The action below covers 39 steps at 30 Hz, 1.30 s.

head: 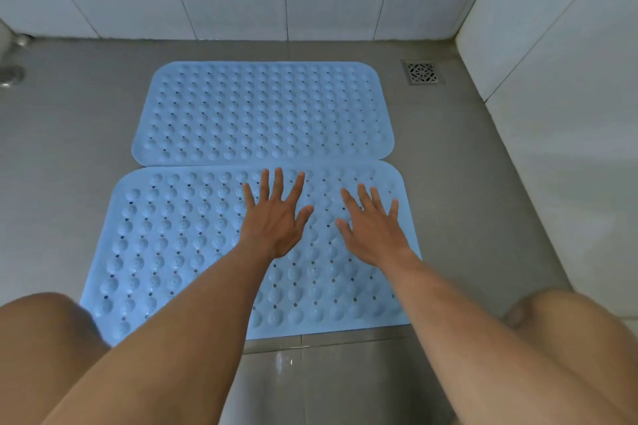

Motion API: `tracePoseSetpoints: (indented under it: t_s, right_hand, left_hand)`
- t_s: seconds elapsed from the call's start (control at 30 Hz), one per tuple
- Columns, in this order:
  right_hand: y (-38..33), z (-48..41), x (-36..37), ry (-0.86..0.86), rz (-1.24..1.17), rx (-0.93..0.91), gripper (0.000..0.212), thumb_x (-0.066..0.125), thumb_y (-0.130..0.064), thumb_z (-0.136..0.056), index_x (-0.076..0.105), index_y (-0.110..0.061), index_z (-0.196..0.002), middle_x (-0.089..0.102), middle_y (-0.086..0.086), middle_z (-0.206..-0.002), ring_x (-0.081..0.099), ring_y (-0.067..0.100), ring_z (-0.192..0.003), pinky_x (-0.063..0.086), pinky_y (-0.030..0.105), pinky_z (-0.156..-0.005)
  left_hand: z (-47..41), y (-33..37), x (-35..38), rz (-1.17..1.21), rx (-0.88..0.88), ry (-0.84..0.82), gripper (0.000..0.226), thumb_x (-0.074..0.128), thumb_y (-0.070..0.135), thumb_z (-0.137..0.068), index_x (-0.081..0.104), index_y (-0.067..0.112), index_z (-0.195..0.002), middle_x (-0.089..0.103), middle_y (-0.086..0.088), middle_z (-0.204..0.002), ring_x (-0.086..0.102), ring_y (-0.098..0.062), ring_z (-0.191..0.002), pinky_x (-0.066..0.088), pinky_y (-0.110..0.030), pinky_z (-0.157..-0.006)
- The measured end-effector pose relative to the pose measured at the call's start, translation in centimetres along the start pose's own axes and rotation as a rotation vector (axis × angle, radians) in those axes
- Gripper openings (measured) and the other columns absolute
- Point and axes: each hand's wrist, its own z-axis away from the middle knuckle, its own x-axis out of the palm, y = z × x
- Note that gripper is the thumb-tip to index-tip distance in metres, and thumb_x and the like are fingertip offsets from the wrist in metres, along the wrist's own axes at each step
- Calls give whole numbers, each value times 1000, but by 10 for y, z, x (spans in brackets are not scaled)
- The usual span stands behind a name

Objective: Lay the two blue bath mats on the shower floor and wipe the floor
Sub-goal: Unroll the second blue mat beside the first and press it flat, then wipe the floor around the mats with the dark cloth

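Both mats flat on shower floor (466, 183), long axes crosswise, edges meeting. Left hand (274, 221), right hand (371, 228) spread, palms down on near mat (179, 238); far mat (262, 110) directly ahead. Wiping pending, apparently.

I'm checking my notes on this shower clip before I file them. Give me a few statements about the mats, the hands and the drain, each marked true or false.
1. The far mat and the near mat both lie flat on the shower floor. True.
2. Both hands rest on the far mat. False: the left hand and the right hand are spread on the near mat.
3. The left hand grips a cloth. False: its fingers are straight and spread, and it holds nothing.
4. The drain lies uncovered, to the right of the far mat. True.
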Motion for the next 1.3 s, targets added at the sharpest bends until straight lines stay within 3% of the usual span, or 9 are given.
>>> tracePoseSetpoints:
  t_s: [0.27,0.83,1.0,1.3]
  right_hand:
    - [-24,34,-121,9,31,12,64,22,-51,-106,-1,-27,-160,-3,9,-168,-7,31,-154,0,69,-117]
    - [-59,199,-566,3,-29,33,67,23,-56,-104,-6,-32,-159,-3,10,-168,-2,33,-154,3,69,-116]
    - [-53,211,-672,93,-31,45,65,26,-54,-104,-1,-31,-159,1,10,-168,1,32,-154,8,68,-117]
    - [-34,191,-825,211,-72,102,63,25,-51,-105,2,-30,-160,-3,6,-169,-3,28,-155,3,63,-120]
  left_hand:
    - [22,12,-124,17,-15,-7,65,10,58,-102,-18,34,-156,-16,-11,-166,-19,-34,-151,-7,-62,-120]
    - [117,125,-592,45,-7,-34,63,13,56,-104,-13,34,-157,-13,-10,-167,-17,-32,-152,-5,-59,-121]
    - [105,147,-701,28,26,27,63,14,55,-104,-6,33,-159,-6,-10,-167,-10,-32,-153,1,-60,-122]
    - [36,181,-862,62,174,181,60,21,53,-104,8,32,-159,7,-9,-167,3,-31,-154,10,-58,-122]
